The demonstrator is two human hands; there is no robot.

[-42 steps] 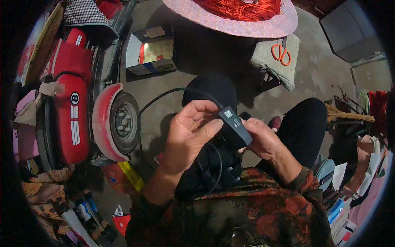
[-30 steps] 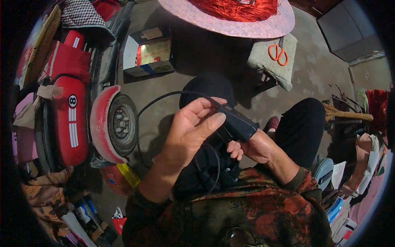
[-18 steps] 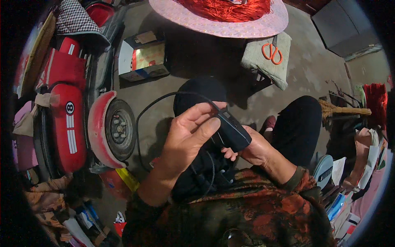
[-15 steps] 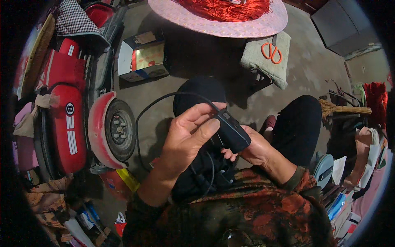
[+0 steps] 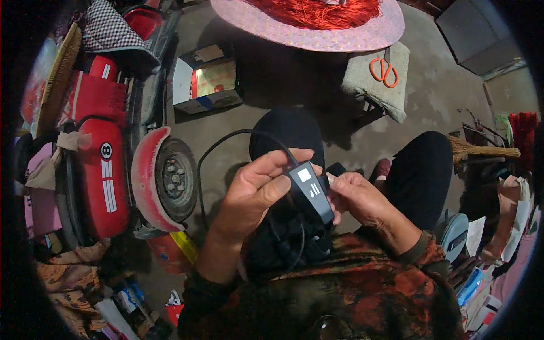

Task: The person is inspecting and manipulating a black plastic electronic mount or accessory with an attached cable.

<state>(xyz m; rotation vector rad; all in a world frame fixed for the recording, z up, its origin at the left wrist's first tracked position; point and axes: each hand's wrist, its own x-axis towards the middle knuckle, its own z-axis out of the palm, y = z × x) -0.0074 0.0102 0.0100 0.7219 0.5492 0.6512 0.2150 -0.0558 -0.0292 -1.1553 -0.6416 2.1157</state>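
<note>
A: Item one, nearest the wearer?

B: Left hand (image 5: 255, 190), fingers curled round a black rectangular plastic power adapter with a white label (image 5: 310, 192). Thumb lies along its near side and fingertips hook over the far end, so the label faces up toward the camera, probably for reading.

A: And the other hand?

B: Right hand (image 5: 362, 198), closed on the adapter's opposite edge from the right, fingertips touching it. The block sits between both hands, held over the lap and not resting on anything.

A: Attached parts?

B: A thin black cable (image 5: 226, 141) leaves the adapter's far end, loops out beyond the left hand and curves back down toward the floor. More black cord is bunched just below the hands; where it ends I cannot tell.

A: Further out, left of the left hand?

B: A red toy ride-on car with white stripes and a grey-hubbed wheel (image 5: 107, 170), lying on its side. The wheel faces the left hand.

A: Beyond the hands?

B: An open cardboard box with a shiny printed panel (image 5: 207, 82) on the concrete floor. Beyond the right hand, orange-handled scissors (image 5: 383, 71) lie on a folded grey-green cushion (image 5: 391, 96). Farthest, a round pink tray (image 5: 362, 37) heaped with red thread (image 5: 317, 8).
</note>
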